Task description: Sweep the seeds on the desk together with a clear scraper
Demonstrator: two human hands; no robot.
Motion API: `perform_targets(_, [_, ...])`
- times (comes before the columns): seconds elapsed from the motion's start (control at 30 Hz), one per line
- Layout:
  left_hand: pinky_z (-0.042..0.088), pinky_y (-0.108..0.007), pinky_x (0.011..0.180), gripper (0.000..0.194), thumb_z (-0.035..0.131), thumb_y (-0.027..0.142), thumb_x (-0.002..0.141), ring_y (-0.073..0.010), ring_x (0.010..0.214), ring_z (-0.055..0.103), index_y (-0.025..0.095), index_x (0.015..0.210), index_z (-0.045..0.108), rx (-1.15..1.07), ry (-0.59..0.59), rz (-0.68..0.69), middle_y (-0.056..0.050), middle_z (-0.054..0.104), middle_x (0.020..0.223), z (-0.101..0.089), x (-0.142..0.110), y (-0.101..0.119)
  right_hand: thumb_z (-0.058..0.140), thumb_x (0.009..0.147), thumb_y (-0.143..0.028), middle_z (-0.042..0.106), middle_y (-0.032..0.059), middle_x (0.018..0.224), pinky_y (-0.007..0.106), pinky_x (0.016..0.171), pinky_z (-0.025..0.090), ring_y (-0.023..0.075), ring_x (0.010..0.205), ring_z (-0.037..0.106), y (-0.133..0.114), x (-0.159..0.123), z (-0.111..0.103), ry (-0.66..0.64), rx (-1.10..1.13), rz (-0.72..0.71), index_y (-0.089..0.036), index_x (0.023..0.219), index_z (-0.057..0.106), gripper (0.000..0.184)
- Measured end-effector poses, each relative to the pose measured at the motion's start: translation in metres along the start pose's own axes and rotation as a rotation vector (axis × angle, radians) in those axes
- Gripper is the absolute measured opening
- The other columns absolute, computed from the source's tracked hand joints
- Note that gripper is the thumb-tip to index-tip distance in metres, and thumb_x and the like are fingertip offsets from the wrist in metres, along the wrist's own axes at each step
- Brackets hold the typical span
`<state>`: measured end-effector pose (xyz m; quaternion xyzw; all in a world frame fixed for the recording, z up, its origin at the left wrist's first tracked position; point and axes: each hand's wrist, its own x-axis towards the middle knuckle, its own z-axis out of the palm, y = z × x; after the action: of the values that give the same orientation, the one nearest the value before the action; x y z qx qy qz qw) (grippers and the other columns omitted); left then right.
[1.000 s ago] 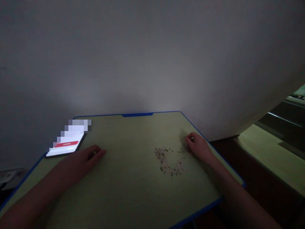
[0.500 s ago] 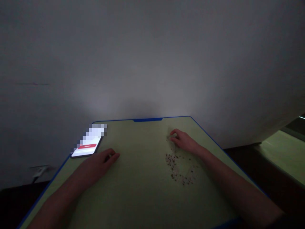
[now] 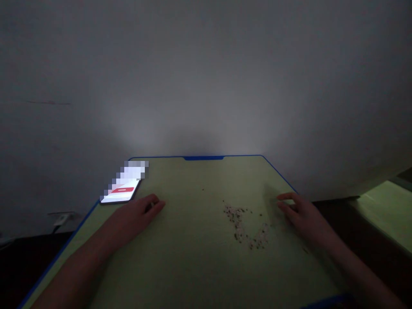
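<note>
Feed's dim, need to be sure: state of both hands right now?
Left hand: loosely curled near the phone; can't tell whether it holds anything.
Right hand: open, beside the bits; nothing visible in its grip.

We note a phone (image 3: 124, 189) lying at the table's left edge, near its far-left corner; screen lit, red bar across the lower part, upper part pixelated. Table (image 3: 180, 253): pale top, blue rim, with a blue tab (image 3: 204, 158) midway along the far edge. Beyond that edge we record a grey wall (image 3: 206, 77), bearing a thin dark mark (image 3: 48, 102). Left of the table: a socket (image 3: 62, 219). Past the right edge: a pale surface (image 3: 386, 210), dim.
</note>
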<state>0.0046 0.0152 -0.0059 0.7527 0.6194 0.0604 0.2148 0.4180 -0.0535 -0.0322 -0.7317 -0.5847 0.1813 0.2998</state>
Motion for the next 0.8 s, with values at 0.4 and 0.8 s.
perform_targets(0.4, [0.042,-0.033,0.067,0.049,0.028,0.058,0.082,-0.0229,0.076,0.061,0.021,0.09,0.06,0.033,0.01,-0.009,-0.006,0.066,0.084,-0.001,0.002,0.003,0.042,0.087,-0.04,0.066,0.0033,0.062,0.028,0.053,0.038,0.0184,0.053,0.057,-0.014,0.026,0.03,-0.019,-0.136,-0.144,-0.019,0.095,0.056,0.027])
perform_targets(0.8, [0.042,-0.033,0.067,0.048,0.029,0.058,0.084,-0.0219,0.074,0.06,0.021,0.09,0.059,0.025,0.011,0.001,-0.005,0.064,0.081,-0.002,-0.001,0.006,0.046,0.089,-0.034,0.066,0.0032,0.066,0.027,0.056,0.038,0.0172,0.058,0.058,-0.064,0.037,0.063,-0.191,-0.151,-0.39,-0.019,0.101,0.06,0.024])
